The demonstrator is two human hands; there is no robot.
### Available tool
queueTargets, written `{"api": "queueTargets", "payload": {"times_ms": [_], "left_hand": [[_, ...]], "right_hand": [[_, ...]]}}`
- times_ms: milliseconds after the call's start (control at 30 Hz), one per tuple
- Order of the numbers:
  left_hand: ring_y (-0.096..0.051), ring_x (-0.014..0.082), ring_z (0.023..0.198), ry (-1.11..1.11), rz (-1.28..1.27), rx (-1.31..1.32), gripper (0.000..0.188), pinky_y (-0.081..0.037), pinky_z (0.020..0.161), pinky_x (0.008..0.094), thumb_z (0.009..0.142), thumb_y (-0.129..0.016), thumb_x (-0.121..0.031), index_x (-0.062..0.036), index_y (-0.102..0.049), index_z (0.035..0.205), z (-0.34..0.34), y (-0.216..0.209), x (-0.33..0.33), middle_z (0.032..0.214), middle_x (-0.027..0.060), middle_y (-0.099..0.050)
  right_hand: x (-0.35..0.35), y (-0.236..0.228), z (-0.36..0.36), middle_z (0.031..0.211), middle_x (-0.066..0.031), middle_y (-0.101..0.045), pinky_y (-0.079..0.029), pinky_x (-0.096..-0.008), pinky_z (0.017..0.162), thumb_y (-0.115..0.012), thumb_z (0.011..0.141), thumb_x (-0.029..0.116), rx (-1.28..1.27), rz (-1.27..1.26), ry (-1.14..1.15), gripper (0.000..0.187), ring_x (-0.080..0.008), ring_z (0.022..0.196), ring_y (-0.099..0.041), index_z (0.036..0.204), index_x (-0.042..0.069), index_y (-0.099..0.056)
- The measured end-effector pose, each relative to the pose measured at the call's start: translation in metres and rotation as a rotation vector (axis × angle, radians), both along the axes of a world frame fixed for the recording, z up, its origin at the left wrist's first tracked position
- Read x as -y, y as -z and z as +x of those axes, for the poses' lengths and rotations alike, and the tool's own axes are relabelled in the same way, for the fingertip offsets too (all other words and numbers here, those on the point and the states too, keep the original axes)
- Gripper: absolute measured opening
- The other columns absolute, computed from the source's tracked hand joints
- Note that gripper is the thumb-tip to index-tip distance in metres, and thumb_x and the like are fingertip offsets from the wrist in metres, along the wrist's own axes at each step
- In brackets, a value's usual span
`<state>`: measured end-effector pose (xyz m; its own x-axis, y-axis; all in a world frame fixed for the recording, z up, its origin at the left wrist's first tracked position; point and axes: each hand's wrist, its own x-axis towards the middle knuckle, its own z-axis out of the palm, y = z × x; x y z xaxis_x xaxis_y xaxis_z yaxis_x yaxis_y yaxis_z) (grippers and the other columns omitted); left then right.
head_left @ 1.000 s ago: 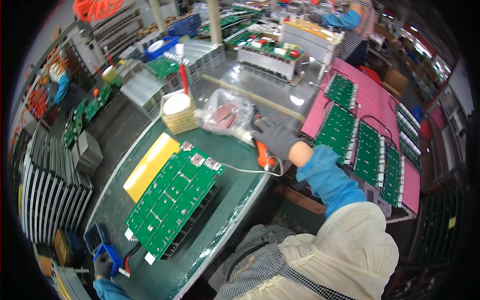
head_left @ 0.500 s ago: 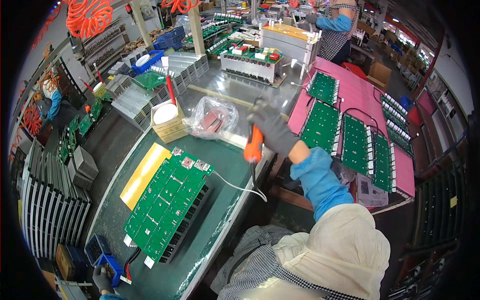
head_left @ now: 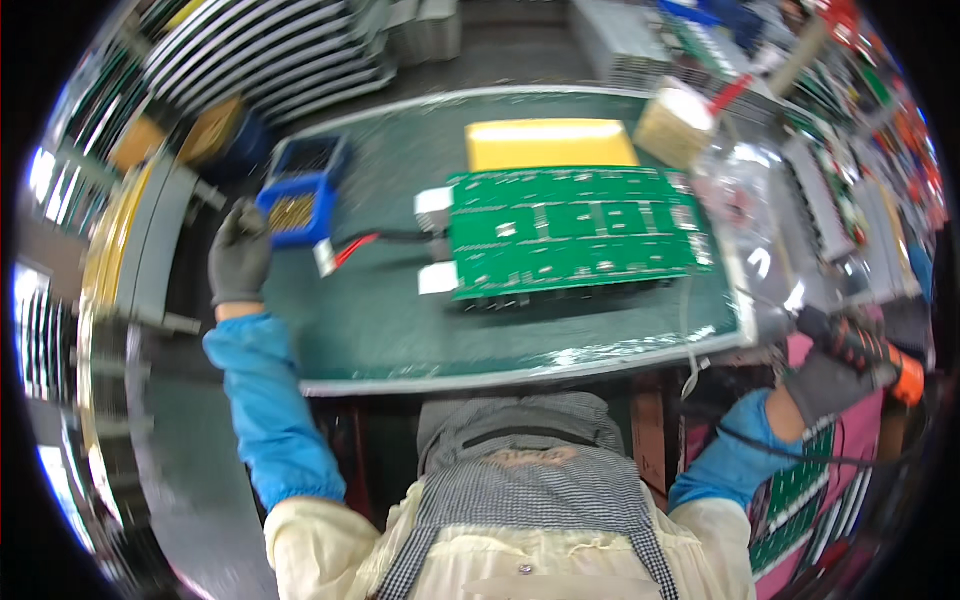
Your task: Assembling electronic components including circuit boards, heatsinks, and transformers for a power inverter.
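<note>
My left hand (head_left: 240,262), in a grey glove, is beside a small blue bin (head_left: 322,212) that holds small brass-coloured screws (head_left: 291,213). Its fingertips are drawn together; whatever they may pinch is too small to make out. My right hand (head_left: 828,384), also gloved, grips an orange and black electric screwdriver (head_left: 888,362) beyond the bench's right end. Between my hands a large green circuit board (head_left: 575,235) lies on the bench, with dark parts below its near edge. White connectors (head_left: 436,279) and red and black wires (head_left: 358,243) stick out at its left.
A yellow sheet (head_left: 550,143) lies behind the board on the green bench top (head_left: 400,340). At the back right are a round white tub in a box (head_left: 680,118), a red-handled brush (head_left: 731,94) and a clear plastic bag (head_left: 742,185). More green boards (head_left: 795,490) lie on pink foam at lower right.
The view has swung left over the bench. My left hand has lifted out of the blue bin to its side. My right hand still holds the screwdriver, now out to the right.
</note>
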<state>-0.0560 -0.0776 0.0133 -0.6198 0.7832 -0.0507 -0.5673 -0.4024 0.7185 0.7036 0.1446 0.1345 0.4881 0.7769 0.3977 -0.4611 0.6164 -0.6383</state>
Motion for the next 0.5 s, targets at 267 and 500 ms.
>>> {"api": "queueTargets", "payload": {"times_ms": [267,500], "left_hand": [[-0.053,0.0107,0.09,0.183,0.081,0.452,0.033,-0.05,0.069,0.0197,0.095,-0.063,-0.01,-0.0023,-0.054,0.126,0.27,0.004,0.06,0.111,0.0056,-0.052],[-0.054,0.0126,0.075,0.424,-0.37,-0.423,0.029,-0.046,0.066,0.0273,0.093,-0.069,-0.027,-0.0008,-0.066,0.104,0.409,0.016,0.001,0.087,0.0028,-0.061]], "right_hand": [[0.012,0.014,-0.077,0.095,-0.0092,-0.045,-0.043,-0.0413,0.093,-0.067,0.088,0.023,-0.299,0.132,-0.846,0.057,-0.0217,0.091,-0.048,0.125,-0.011,-0.04],[0.054,0.031,-0.147,0.099,-0.0069,-0.049,-0.046,-0.0399,0.084,-0.068,0.091,0.037,-0.197,0.158,-0.978,0.078,-0.0178,0.086,-0.048,0.145,-0.004,-0.03]]}}
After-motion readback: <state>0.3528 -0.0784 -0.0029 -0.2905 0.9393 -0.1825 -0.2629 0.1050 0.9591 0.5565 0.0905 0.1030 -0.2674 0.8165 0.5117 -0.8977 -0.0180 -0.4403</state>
